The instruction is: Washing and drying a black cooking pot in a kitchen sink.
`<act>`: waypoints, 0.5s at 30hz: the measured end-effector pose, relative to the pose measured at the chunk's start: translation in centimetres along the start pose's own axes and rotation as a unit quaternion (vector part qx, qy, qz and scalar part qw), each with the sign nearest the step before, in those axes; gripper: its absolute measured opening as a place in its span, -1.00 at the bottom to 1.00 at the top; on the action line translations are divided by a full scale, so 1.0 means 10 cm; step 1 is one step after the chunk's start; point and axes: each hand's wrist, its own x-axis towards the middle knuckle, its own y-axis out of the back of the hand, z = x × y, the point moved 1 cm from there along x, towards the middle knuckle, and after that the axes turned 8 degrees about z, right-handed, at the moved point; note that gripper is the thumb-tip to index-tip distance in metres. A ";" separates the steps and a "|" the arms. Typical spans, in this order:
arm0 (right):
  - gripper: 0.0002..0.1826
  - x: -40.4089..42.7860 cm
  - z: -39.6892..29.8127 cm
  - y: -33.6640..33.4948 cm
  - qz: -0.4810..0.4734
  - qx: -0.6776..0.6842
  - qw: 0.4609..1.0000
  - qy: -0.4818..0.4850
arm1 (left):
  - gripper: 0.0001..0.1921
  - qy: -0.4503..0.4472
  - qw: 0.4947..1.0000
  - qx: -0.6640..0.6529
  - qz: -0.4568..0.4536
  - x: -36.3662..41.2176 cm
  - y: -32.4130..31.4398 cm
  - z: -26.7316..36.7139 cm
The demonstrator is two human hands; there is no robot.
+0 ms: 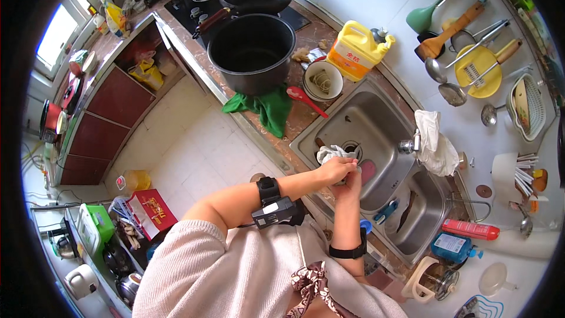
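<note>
My left hand and my right hand meet over the near edge of the large steel sink basin. The fingers of both are bent and touch each other. A crumpled white cloth lies just beyond my left hand, against its fingers; whether it is gripped cannot be made out. Something small and pale shows at my right fingertips, too hidden to name. Behind the hands are the sink drain and a pink oval thing on the basin floor. A chrome faucet has a white cloth hung on it.
A deep black pot stands by a green cloth, a red spoon and stacked bowls. A yellow jug stands behind. The smaller basin holds a dark-bladed thing. A blue-handled brush lies at the divider.
</note>
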 end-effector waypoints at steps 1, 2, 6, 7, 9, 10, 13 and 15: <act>-0.69 0.07 0.01 0.02 -0.002 -0.001 1.000 -0.002 | -0.58 -0.025 0.999 0.035 0.001 -0.04 0.05 0.04; -0.67 0.14 0.02 0.04 -0.007 -0.011 1.000 0.009 | -0.58 -0.026 0.999 0.035 0.003 -0.05 0.10 0.04; -0.54 -0.04 -0.12 -0.37 0.026 -0.015 0.998 0.052 | -0.64 -0.190 0.971 0.144 0.016 -0.15 0.42 0.14; -0.47 -0.05 -0.17 -0.51 0.083 0.016 0.992 0.095 | -0.65 -0.168 0.967 0.192 0.019 -0.23 0.60 0.21; -0.47 0.01 -0.33 -0.40 -0.033 0.066 0.994 0.077 | -0.71 -0.109 0.982 0.128 0.081 -0.42 0.92 0.26; -0.49 0.03 -0.38 -0.37 -0.059 0.060 0.993 0.084 | -0.73 -0.121 0.979 0.114 0.119 -0.44 1.11 0.24; -0.48 -0.11 -0.34 -0.52 0.015 0.062 0.994 0.083 | -0.80 -0.188 0.924 0.171 0.285 -0.50 1.70 0.30; -0.50 -0.11 -0.29 -0.49 0.039 0.064 0.994 0.080 | -0.86 -0.343 0.808 0.240 0.414 -0.63 1.93 0.52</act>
